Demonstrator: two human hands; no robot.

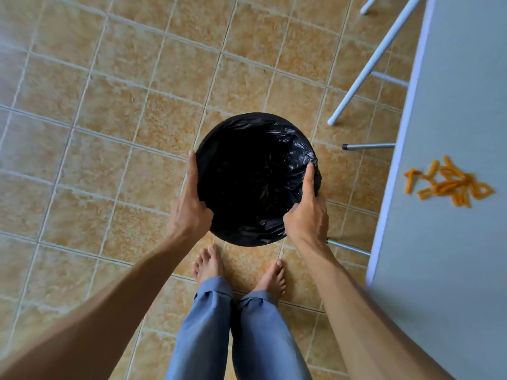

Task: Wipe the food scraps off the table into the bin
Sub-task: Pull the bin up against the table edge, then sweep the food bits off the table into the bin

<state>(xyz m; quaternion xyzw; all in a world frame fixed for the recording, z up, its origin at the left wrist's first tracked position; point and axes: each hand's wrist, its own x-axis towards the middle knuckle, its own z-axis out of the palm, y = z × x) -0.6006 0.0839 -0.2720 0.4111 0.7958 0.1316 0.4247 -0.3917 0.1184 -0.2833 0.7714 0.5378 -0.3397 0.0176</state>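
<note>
Hands [189,209] gripping bin [255,182], tiled floor [109,133]

So the floor [123,105] is tan-orange tile with a mottled, sandy sort of pattern and pale off-white grout lines in a grid. The bin [255,179] is lined with a glossy black bag, basically pure black inside with a few grey-white shiny creases on the right side. The counter [452,242] is a plain pale grey-blue with a lighter lavender-ish edge. The food scraps [450,183] on it are bright orange strips. Chair legs [375,58] are white, the trousers [247,333] a flat dusty blue.
</note>
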